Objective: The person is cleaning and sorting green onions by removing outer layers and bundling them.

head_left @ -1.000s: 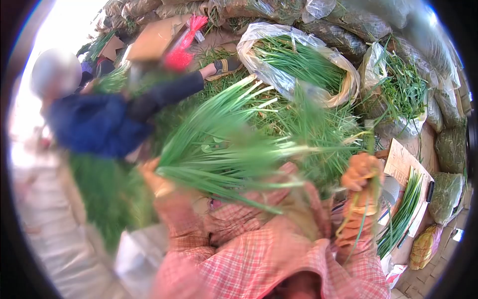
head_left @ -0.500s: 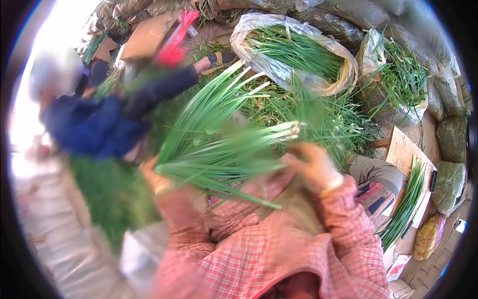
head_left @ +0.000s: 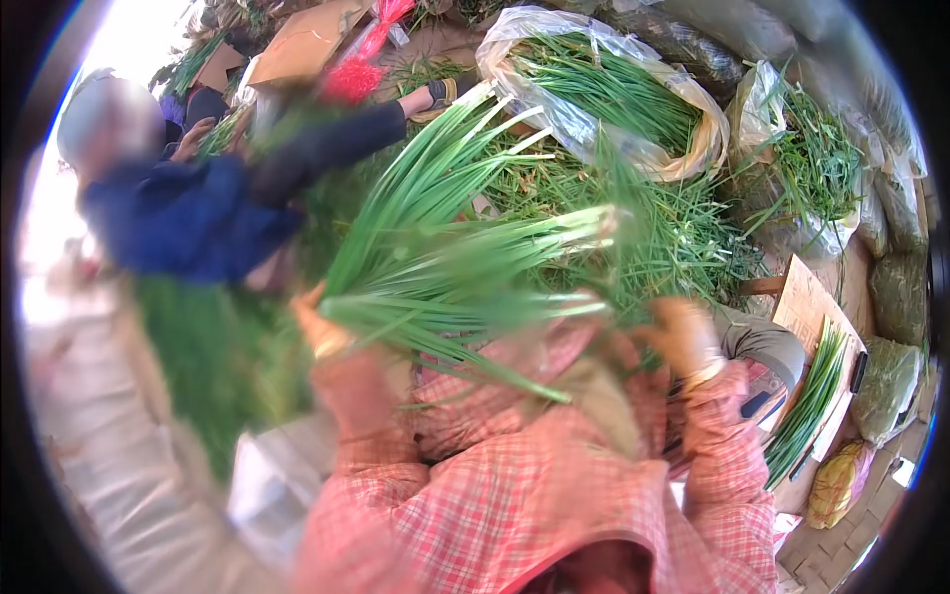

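Observation:
My left hand (head_left: 322, 322) is closed round the leafy ends of a fanned bunch of garlic chives (head_left: 465, 267). Their pale root ends point up and to the right, and the long green leaves spread across my lap. To the right of the bunch, my right hand (head_left: 681, 335) is raised over my thigh, apart from the stalks. Motion smears its fingers, and I cannot tell whether anything is in them. Behind the bunch lies a heap of loose green leaves and trimmings (head_left: 683, 238).
An open plastic bag (head_left: 717, 139) holds more chives at the back. On the right, a neat bundle of chives (head_left: 811, 396) lies on a wooden board (head_left: 807, 297). A person in dark blue (head_left: 188, 223) sits at the left. Filled bags (head_left: 896, 287) line the right side.
My right hand has moved right, away from the chives. My left hand still grips the bunch. The whole view has shifted slightly.

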`<move>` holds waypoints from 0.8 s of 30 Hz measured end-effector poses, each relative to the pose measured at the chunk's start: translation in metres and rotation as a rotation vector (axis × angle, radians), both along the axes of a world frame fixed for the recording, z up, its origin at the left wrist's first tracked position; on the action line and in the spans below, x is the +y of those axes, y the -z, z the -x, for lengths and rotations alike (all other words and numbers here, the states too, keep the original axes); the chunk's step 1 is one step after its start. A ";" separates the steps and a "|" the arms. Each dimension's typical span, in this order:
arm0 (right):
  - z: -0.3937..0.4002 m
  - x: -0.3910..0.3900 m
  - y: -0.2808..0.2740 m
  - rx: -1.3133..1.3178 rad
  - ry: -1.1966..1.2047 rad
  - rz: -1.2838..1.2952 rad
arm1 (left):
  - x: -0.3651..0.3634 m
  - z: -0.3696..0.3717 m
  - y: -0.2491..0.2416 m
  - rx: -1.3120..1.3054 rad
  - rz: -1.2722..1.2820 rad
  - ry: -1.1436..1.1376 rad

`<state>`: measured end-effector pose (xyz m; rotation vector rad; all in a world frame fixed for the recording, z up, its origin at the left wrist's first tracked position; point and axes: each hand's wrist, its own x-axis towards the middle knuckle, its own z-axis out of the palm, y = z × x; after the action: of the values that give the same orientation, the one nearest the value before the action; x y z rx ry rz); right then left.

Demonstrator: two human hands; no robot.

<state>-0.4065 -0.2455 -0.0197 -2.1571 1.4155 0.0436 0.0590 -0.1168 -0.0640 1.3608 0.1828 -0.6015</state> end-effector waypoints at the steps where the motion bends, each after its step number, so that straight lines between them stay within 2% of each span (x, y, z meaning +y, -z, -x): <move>1: -0.032 0.013 0.010 -0.362 -0.009 -0.206 | 0.001 -0.006 0.006 0.007 -0.014 0.024; 3: -0.085 0.034 0.042 -0.860 0.062 -0.709 | -0.008 0.016 -0.020 0.030 -0.033 0.023; 5: -0.126 0.051 0.011 -1.210 0.402 -1.047 | -0.015 0.036 -0.036 -0.042 -0.024 0.031; 7: -0.122 0.052 0.028 -1.384 0.480 -1.460 | -0.013 0.043 -0.040 -0.199 0.001 0.043; 8: -0.119 0.051 0.034 -1.457 0.521 -1.670 | -0.014 0.038 -0.040 -0.131 0.019 0.008; 9: -0.113 0.048 0.009 -1.330 0.725 -1.527 | -0.017 0.029 -0.037 -0.057 0.038 -0.027; 10: -0.101 0.045 -0.004 -1.308 0.700 -1.381 | -0.017 0.022 -0.032 0.020 0.057 -0.063; 11: -0.081 0.042 -0.007 -1.281 0.676 -1.236 | -0.012 0.015 -0.022 -0.025 0.065 -0.026; 12: -0.052 0.044 0.007 -1.521 0.723 -1.285 | -0.008 0.007 -0.009 -0.069 0.075 0.011; 13: -0.025 0.043 0.014 -1.739 0.516 -1.146 | -0.005 0.004 -0.001 -0.116 0.086 0.046; 14: 0.000 0.036 0.000 -1.699 0.730 -1.006 | -0.004 0.006 -0.001 -0.146 0.080 0.059; 15: 0.023 0.031 -0.007 -1.723 0.708 -0.852 | -0.003 0.010 -0.004 -0.178 0.070 0.074; 16: 0.048 0.024 -0.012 -1.639 0.873 -0.768 | -0.004 0.010 -0.005 -0.212 0.062 0.093; 17: 0.076 0.020 -0.001 -1.476 0.885 -0.621 | -0.005 0.006 -0.004 -0.153 0.097 0.076; 18: 0.087 0.009 0.002 -0.826 0.844 -0.426 | -0.006 0.001 -0.001 -0.092 0.131 0.062; 20: 0.070 0.017 0.019 0.194 0.182 0.469 | -0.007 -0.003 0.002 -0.042 0.165 0.072; 21: 0.039 0.020 0.003 0.062 0.275 0.248 | -0.006 -0.003 0.003 -0.057 0.164 0.092; 23: -0.008 0.033 0.015 -0.187 0.049 0.350 | -0.006 0.003 -0.006 -0.051 0.123 0.094; 24: -0.047 0.040 0.000 -0.288 0.142 0.129 | -0.012 0.016 -0.022 -0.030 0.087 0.082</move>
<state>-0.3590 -0.2057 -0.0198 -2.0570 1.4273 -0.4055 0.0432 -0.1287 -0.0419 1.2972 0.0759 -0.6505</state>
